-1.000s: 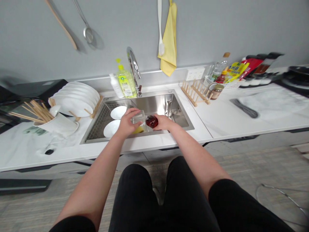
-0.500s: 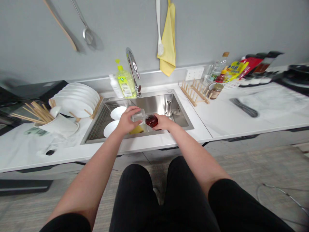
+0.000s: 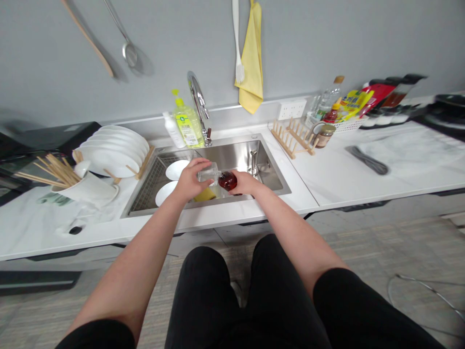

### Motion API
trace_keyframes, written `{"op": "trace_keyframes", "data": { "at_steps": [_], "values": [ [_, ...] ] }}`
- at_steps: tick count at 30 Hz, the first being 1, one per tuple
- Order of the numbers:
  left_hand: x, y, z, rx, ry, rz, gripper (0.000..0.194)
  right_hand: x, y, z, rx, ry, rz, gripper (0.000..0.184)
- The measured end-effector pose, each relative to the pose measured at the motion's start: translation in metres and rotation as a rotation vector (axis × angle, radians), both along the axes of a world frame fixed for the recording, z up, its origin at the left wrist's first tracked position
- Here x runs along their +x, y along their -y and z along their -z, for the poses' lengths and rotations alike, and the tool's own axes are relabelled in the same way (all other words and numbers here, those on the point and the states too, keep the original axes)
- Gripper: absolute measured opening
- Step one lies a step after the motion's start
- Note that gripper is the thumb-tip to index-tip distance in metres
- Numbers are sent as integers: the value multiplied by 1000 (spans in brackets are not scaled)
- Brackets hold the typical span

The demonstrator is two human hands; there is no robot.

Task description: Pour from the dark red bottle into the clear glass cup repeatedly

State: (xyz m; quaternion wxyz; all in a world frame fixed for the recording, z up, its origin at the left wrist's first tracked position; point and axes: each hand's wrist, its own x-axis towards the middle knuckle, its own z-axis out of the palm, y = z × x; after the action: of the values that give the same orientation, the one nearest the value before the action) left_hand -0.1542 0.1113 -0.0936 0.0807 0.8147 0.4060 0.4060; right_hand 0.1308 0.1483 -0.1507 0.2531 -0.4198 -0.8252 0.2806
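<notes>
Left grip [image 3: 189, 182] on clear glass [image 3: 209, 173], right grip [image 3: 245, 182] cupping red bottle [image 3: 227, 181]

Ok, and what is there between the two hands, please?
The head view shows a clear glass vessel and a round dark red bottle between the left hand and the right hand.

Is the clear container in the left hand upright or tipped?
Tipped: the clear container lies nearly sideways in the left hand, pointing at the red bottle.

Head cam looks fwd & down, close up, at left hand [image 3: 189, 182], right hand [image 3: 246, 182] over steel sink [image 3: 232, 157].
</notes>
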Motion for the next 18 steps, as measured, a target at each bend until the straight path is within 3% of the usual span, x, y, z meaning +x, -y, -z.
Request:
{"op": "trace_keyframes", "data": {
  "at_steps": [18],
  "values": [
    [3,-2,-10,-19,-30,1,56,1,-2,3,-5,-19,14,76]
  ]
}}
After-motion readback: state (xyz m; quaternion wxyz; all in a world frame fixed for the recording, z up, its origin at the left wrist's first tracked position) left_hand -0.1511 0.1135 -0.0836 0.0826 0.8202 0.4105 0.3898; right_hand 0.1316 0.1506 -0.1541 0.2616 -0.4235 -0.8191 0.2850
